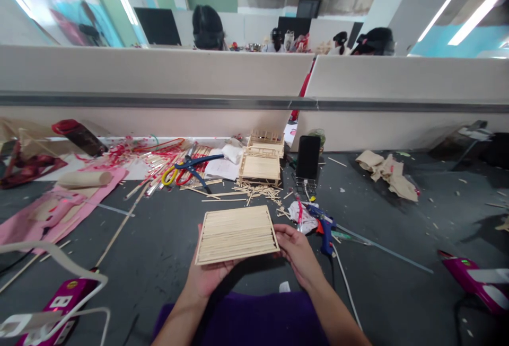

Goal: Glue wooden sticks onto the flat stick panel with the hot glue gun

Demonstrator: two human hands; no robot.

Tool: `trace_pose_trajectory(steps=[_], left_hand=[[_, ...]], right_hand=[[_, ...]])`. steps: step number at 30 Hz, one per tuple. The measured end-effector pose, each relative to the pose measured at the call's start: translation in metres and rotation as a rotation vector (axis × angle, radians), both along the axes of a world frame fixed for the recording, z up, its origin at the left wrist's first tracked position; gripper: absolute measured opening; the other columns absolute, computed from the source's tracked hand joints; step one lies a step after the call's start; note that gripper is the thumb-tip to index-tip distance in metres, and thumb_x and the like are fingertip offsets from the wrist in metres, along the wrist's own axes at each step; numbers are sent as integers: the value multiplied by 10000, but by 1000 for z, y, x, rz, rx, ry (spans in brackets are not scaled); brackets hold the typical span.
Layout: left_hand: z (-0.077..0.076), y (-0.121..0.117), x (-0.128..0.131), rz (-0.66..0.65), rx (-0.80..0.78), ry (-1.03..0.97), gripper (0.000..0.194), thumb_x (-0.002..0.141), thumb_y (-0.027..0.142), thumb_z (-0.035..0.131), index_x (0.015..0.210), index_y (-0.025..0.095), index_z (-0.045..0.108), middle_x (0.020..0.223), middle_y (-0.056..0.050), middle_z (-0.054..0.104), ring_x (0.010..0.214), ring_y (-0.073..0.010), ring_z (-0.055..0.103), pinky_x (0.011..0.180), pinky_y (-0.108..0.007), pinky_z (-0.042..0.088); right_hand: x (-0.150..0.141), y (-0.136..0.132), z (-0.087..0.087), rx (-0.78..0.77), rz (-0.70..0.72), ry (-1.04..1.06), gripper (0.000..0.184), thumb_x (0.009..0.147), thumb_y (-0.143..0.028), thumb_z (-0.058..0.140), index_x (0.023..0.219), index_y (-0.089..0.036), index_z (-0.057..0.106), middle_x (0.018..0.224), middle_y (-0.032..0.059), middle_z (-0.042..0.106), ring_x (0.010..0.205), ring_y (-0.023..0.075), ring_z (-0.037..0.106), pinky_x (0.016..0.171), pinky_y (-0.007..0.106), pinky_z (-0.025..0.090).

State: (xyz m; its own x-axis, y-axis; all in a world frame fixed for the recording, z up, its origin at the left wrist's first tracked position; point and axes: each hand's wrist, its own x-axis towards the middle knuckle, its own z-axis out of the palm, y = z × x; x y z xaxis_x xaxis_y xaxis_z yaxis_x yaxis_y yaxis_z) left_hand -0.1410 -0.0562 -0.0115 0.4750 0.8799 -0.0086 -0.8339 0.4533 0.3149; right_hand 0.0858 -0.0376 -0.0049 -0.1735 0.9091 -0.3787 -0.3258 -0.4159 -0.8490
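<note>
Stick panel (237,234) cradled from beneath by left hand (207,281), gripped at right edge by right hand (297,253); held above desk (159,250), presumably so weight is shared and face kept visible. Pale, rectangular, slats closely laid within border. Blue glue gun (327,236) placed nearby, likely for reach.

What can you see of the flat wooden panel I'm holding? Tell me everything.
The panel is a pale, roughly rectangular piece that looks like wood: many thin sticks lie side by side along its length, with a narrow border around the edge. It is held above the dark table, slatted face showing, nearer you than the small stick-built model. Your left hand supports it from beneath on the left; your right hand is at its right edge. Its underside is hidden.
</note>
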Motion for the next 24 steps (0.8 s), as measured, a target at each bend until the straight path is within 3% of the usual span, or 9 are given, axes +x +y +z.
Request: trace_pose_trajectory(steps=[5, 7, 9, 12, 14, 17, 19, 21, 24], left_hand=[[-1, 4, 1, 110, -27, -7, 660, 863, 682, 259, 1261, 274, 591, 1314, -69, 571, 1242, -288, 504, 1103, -533, 229], [-2, 5, 1, 128, -42, -4, 646, 865, 676, 269, 1281, 285, 570, 1303, -70, 579, 1236, -290, 509, 1103, -545, 219], [-2, 4, 1, 146, -50, 1, 641, 862, 679, 272, 1296, 299, 553, 1298, -65, 581, 1225, -295, 519, 1106, -554, 203], [0, 3, -2, 164, -42, 0, 656, 853, 692, 263, 1306, 306, 540, 1311, -64, 566, 1219, -294, 524, 1113, -541, 187], [0, 3, -4, 162, -28, -8, 679, 843, 708, 252, 1312, 305, 532, 1331, -70, 547, 1231, -292, 512, 1113, -534, 188], [-3, 2, -8, 161, -5, -26, 685, 836, 717, 245, 1319, 317, 520, 1354, -69, 524, 1257, -292, 485, 1109, -537, 196], [-5, 1, -9, 165, -4, -25, 670, 839, 711, 247, 1329, 331, 503, 1363, -61, 517, 1272, -292, 468, 1112, -541, 184], [-7, 0, -9, 164, -10, -16, 669, 838, 711, 249, 1346, 340, 478, 1365, -52, 519, 1284, -291, 453, 1117, -540, 168], [-5, -2, -6, 149, -12, -18, 691, 831, 719, 257, 1353, 321, 476, 1347, -60, 542, 1265, -290, 477, 1111, -527, 204]], right_hand=[[-10, -16, 15, 128, 152, 4, 618, 677, -351, 753, 1241, -276, 513, 1208, 78, 598, 748, 160, 641, 476, 216, 462], [-12, -21, 19, 171, 251, -23, 535, 712, -381, 725, 1196, -245, 543, 976, 51, 672, 660, 137, 619, 514, 222, 452], [-9, -24, 20, 210, 281, -145, 333, 776, -440, 655, 988, -184, 633, 608, -24, 589, 514, 96, 516, 494, 199, 384], [7, -27, 19, 261, 137, -366, 385, 858, -525, 509, 742, -172, 612, 450, -78, 343, 422, 73, 332, 424, 196, 240], [24, -29, 21, 295, 21, -477, 407, 881, -541, 456, 732, -186, 586, 458, -75, 323, 421, 83, 316, 414, 208, 219], [52, -33, 28, 353, -84, -723, 377, 914, -501, 406, 811, -206, 615, 498, -38, 476, 469, 119, 453, 466, 224, 336], [67, -37, 34, 439, -132, -910, 323, 904, -471, 438, 937, -226, 647, 719, 19, 657, 636, 161, 597, 598, 253, 442], [79, -42, 40, 520, -214, -1045, 323, 890, -455, 465, 1054, -240, 643, 902, 49, 704, 747, 190, 649, 679, 280, 478], [87, -47, 46, 568, -367, -1174, 305, 883, -452, 493, 965, -222, 675, 779, 53, 712, 639, 188, 653, 623, 279, 479]])
